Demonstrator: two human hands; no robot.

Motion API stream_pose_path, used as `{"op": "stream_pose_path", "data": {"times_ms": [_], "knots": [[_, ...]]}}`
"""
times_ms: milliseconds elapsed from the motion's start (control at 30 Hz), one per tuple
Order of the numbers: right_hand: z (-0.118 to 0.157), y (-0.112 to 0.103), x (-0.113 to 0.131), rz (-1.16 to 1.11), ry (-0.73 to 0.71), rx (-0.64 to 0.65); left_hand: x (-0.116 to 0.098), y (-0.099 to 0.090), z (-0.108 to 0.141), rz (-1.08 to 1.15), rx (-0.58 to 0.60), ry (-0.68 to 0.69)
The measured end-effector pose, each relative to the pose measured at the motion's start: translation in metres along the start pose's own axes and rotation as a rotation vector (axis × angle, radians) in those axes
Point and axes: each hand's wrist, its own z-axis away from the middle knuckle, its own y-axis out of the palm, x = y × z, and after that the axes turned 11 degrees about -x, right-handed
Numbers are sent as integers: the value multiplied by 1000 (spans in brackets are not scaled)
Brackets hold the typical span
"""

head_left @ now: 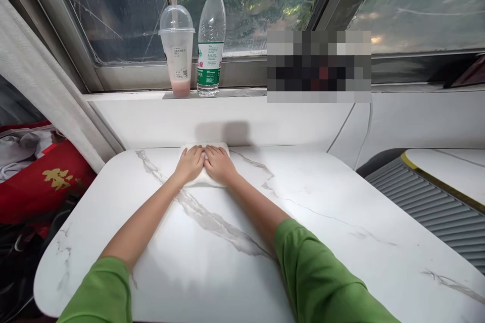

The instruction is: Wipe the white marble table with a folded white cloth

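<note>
At the far edge of the white marble-patterned table (162,232), a folded white cloth (206,180) lies against the wall. My left hand (190,164) rests palm down on its left part, fingers flat and pointing away from me. Beside it, my right hand (220,164) presses flat on the right part of the cloth, the two hands nearly touching at the thumbs. Both arms are stretched forward over the tabletop. The hands cover much of the cloth.
On the window ledge stand a plastic cup (178,60) with a straw and a little pink drink, and a green-capped bottle (211,40). A red bag (41,181) lies left of the table. A ridged grey surface (417,207) is at the right. One ledge patch is blurred.
</note>
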Motion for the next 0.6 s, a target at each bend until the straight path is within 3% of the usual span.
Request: {"op": "stream_pose_path", "data": {"times_ms": [200, 300, 467, 600], "knots": [[39, -16, 24, 10, 5, 55, -12, -12, 45, -17, 11, -10], [79, -28, 50, 14, -10, 30, -22, -29, 92, -40, 24, 54], [148, -52, 98, -12, -235, -36, -38, -65, 185, -111, -11, 140], [173, -63, 129, -39, -326, -64, -39, -88, 231, -102, -5, 154]]}}
